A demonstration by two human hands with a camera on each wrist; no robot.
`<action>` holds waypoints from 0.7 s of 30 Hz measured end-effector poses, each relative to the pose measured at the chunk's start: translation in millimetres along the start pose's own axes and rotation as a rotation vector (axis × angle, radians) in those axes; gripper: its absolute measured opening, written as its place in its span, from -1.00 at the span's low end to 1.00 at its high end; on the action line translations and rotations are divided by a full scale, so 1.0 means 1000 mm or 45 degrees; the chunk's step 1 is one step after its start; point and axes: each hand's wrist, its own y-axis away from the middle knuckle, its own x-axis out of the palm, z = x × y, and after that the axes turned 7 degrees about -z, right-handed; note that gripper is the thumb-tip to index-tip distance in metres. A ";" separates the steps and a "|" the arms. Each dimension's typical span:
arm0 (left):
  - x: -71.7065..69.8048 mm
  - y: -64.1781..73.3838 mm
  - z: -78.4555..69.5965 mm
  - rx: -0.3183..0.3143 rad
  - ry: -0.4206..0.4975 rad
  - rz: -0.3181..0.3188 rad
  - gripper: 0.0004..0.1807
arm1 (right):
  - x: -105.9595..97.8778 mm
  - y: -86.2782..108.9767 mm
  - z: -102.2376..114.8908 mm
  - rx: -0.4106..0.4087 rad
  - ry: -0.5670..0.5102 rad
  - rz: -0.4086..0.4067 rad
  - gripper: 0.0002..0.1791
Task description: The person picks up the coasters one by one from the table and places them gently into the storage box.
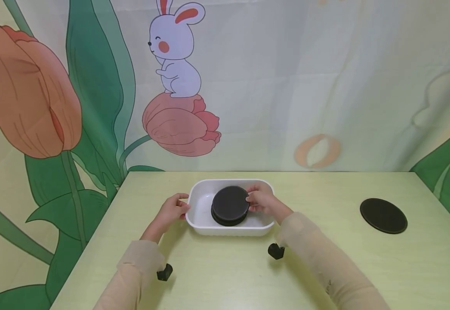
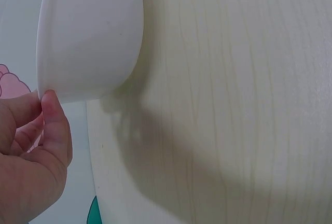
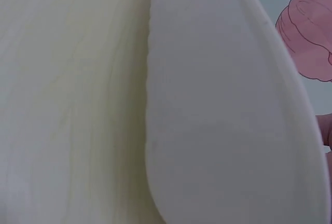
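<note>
Steadiness first: brace the white tub (image 1: 229, 231) by the rim (image 2: 41, 53) pinched in left hand (image 1: 170, 210), gently guiding the black disc (image 1: 230, 203) seemingly pinched in right hand (image 1: 261, 199).

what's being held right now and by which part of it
The left hand pinches the white tub by the rim at its left end; the right hand holds a black disc inside the tub by its right edge.
</note>
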 end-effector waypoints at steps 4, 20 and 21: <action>0.000 0.001 -0.001 0.000 -0.001 -0.003 -0.59 | 0.003 -0.012 -0.011 0.008 0.008 -0.015 -0.64; -0.001 0.002 -0.002 -0.006 -0.004 0.000 -0.60 | 0.012 -0.006 -0.013 0.029 0.156 -0.143 -0.70; -0.001 0.003 -0.002 -0.009 -0.007 0.002 -0.60 | 0.013 -0.001 -0.010 0.032 0.161 -0.152 -0.69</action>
